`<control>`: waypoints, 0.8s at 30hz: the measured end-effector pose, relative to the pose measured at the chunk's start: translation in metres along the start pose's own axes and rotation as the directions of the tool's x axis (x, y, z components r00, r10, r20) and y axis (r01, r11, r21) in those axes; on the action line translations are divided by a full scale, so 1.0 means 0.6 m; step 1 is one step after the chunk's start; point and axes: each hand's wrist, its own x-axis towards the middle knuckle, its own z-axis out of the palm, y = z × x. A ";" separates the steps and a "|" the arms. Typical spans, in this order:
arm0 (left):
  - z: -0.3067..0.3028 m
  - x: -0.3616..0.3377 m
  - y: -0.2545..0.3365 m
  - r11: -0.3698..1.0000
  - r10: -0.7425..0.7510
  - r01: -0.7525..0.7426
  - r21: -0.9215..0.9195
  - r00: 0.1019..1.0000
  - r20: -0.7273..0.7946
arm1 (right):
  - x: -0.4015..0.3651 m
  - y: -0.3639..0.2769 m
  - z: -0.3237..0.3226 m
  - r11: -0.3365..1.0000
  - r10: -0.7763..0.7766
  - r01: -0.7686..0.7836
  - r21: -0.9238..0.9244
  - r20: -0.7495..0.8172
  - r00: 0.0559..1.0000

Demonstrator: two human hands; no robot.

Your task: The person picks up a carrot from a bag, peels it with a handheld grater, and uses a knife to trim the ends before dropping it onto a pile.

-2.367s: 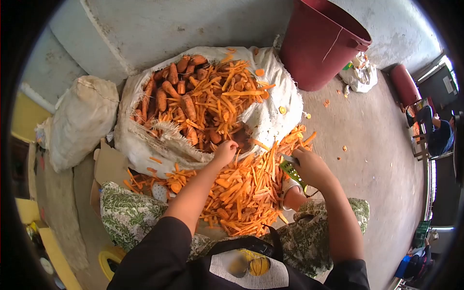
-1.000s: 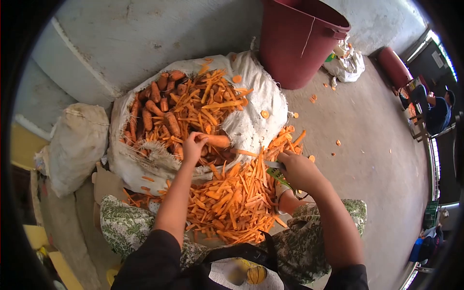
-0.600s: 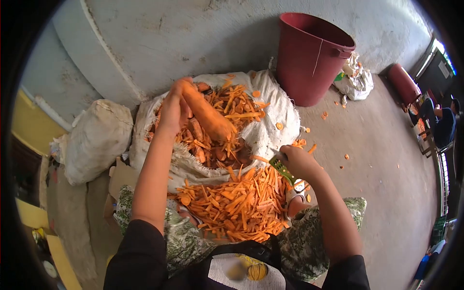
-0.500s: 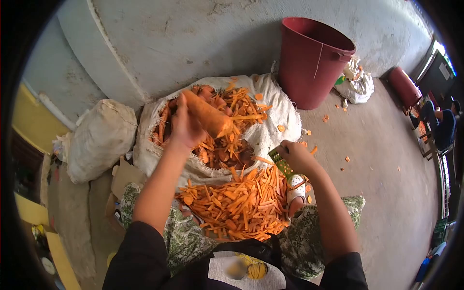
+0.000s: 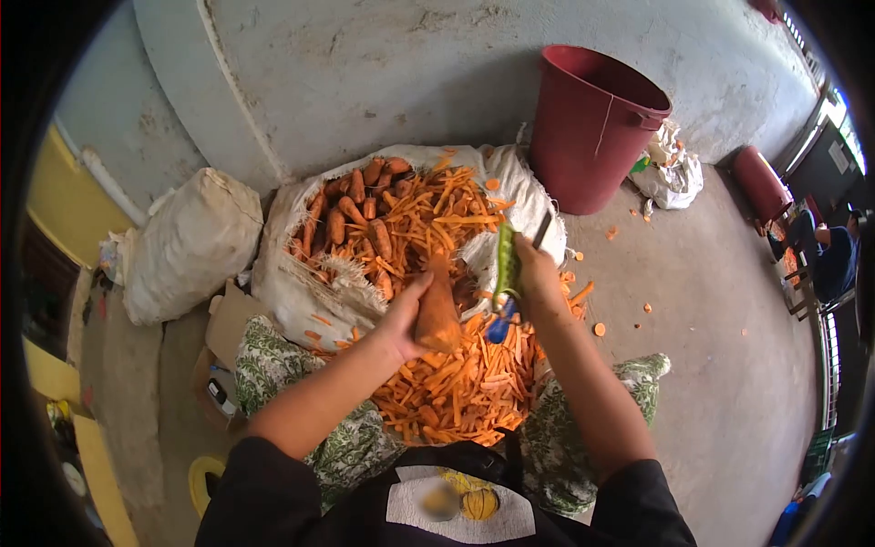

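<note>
My left hand point(image 5: 403, 321) is wrapped round a large, thick carrot point(image 5: 439, 314), its broad end toward me, over the heap of orange strips. In my right hand point(image 5: 538, 272) is a green, bumpy hand tool point(image 5: 506, 264) with a blue piece point(image 5: 499, 326) hanging at its lower end. A narrow dark bar point(image 5: 543, 230) sticks up beyond the fingers of that hand. Just ahead, an open white woven sack point(image 5: 301, 305) holds whole carrots point(image 5: 355, 196) and many carrot strips point(image 5: 447, 201). A pile of carrot strips point(image 5: 456, 392) lies between my knees.
Behind the sack to the right stands a tall red bin point(image 5: 588, 137), with a white bag point(image 5: 674, 178) beside it. A full white sack point(image 5: 191, 246) and a cardboard box point(image 5: 228, 333) are at left. Carrot scraps dot the concrete floor point(image 5: 702, 273). A person point(image 5: 834, 260) sits far right.
My left hand has brought the carrot down toward me from over the sack and turned it more upright. My right hand has moved up and left, the green tool now turned upright.
</note>
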 end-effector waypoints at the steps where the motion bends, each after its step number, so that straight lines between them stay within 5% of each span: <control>1: -0.017 0.012 -0.014 0.999 -0.031 0.032 -0.004 0.994 0.109 | 0.008 0.017 0.012 0.998 -0.003 0.000 0.059 0.048 0.999; 2: -0.030 0.025 -0.025 0.998 -0.062 0.064 -0.005 0.974 0.216 | 0.007 0.032 0.020 0.997 0.002 -0.005 0.082 0.047 0.999; 5: 0.002 0.014 -0.038 0.996 -0.050 0.066 -0.065 0.973 0.224 | 0.021 0.082 0.039 0.968 -0.237 0.239 -0.077 0.026 0.971; 13: -0.014 0.035 -0.031 0.996 -0.035 0.053 -0.069 0.971 0.237 | 0.017 0.084 0.041 0.946 -0.194 0.183 -0.269 -0.015 0.981; 18: -0.009 0.033 -0.025 0.992 -0.094 0.114 -0.058 0.958 0.272 | 0.033 0.105 0.036 0.704 -0.399 0.312 -0.638 0.007 0.917; 20: -0.004 0.031 -0.018 0.990 -0.136 0.139 -0.015 0.983 0.127 | 0.041 0.111 0.034 0.708 -0.398 0.300 -0.639 -0.011 0.917; 24: -0.012 0.049 -0.021 0.989 -0.140 0.135 0.054 0.984 0.109 | 0.037 0.109 0.037 0.608 -0.435 0.260 -0.750 -0.040 0.900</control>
